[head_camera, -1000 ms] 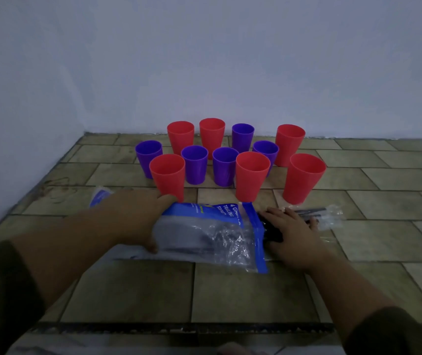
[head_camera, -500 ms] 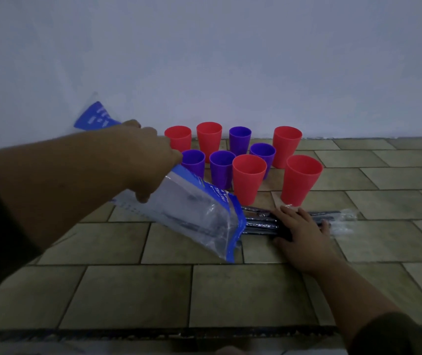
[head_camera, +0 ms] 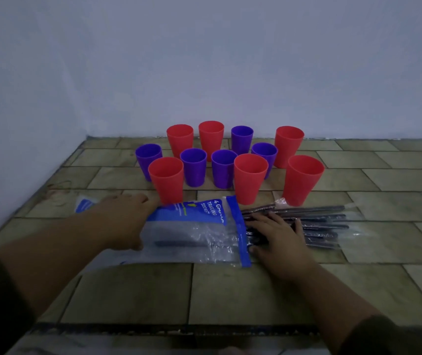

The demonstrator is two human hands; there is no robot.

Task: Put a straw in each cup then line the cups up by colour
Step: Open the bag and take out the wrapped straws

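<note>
Blue-and-clear plastic bag (head_camera: 197, 231) lowered flat again onto the tiled tabletop (head_camera: 256, 293) under the left hand (head_camera: 125, 221), right hand (head_camera: 279, 237) spread loosely on dark wrapped straws (head_camera: 317, 221) spilled toward 3 o'clock; empty red and purple cups (head_camera: 220, 160) at 12 o'clock, unsorted.

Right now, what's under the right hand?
The right hand lies flat on a bundle of dark wrapped straws, whose ends stick out to its right. The plastic bag edge sits beside its fingers. Whether the fingers pinch a straw is covered.
</note>
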